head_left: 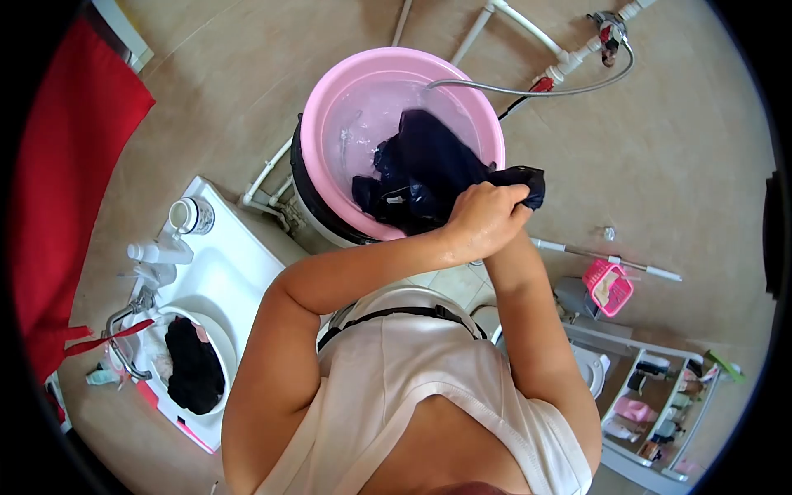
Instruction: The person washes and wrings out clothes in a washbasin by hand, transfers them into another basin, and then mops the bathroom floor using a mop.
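While 1 end of the dark navy cloth (pixel 437 157) lies in the water (pixel 359 107) of the pink basin (pixel 312 144), we see its other end drawn over the near right rim, where the hands meet. Our left hand (pixel 481 219) is curled tightly around that bunched end; our right hand (pixel 520 219) sits close against it, mostly covered, so we cannot tell how its fingers are set. A metal hose (pixel 528 92) runs over the rim into the basin. To our left, a white sink (pixel 247 256) carries a jar (pixel 191 216), a bottle (pixel 161 251) and a white tub (pixel 226 355) with black cloth (pixel 195 367) in it. To our right, we see a small pink basket (pixel 625 290).
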`<move>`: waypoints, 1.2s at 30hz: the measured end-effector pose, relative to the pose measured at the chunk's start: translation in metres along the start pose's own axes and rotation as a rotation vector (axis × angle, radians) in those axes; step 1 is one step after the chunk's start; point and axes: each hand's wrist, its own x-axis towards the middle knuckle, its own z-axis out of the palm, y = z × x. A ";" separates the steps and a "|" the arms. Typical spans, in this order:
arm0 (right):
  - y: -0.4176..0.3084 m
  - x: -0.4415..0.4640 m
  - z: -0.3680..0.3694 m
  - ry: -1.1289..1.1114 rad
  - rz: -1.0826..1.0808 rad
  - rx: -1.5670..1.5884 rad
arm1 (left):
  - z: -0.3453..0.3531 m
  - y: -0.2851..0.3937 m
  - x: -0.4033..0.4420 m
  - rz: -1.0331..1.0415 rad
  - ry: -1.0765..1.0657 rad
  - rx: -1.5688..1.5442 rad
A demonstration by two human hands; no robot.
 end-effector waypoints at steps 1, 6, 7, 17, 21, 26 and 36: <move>-0.009 -0.004 -0.011 0.010 -0.007 -0.019 | 0.001 0.001 0.000 0.011 -0.005 -0.004; -0.040 -0.021 -0.049 0.024 -0.027 -0.084 | -0.004 0.006 0.011 0.001 -0.057 -0.047; -0.044 -0.020 -0.053 0.023 -0.022 -0.094 | -0.004 0.007 0.012 0.055 -0.020 -0.067; -0.039 -0.004 -0.034 -0.067 -0.011 -0.183 | 0.005 -0.013 0.004 0.007 -0.031 -0.049; -0.034 0.033 -0.002 -0.134 -0.049 -0.224 | 0.007 -0.043 0.008 -0.055 0.237 -0.102; -0.018 0.059 0.021 -0.159 -0.055 -0.241 | -0.004 -0.142 0.054 -0.200 0.549 0.185; -0.013 0.003 -0.009 -0.096 0.001 -0.208 | 0.009 -0.077 0.044 0.166 -0.066 -0.356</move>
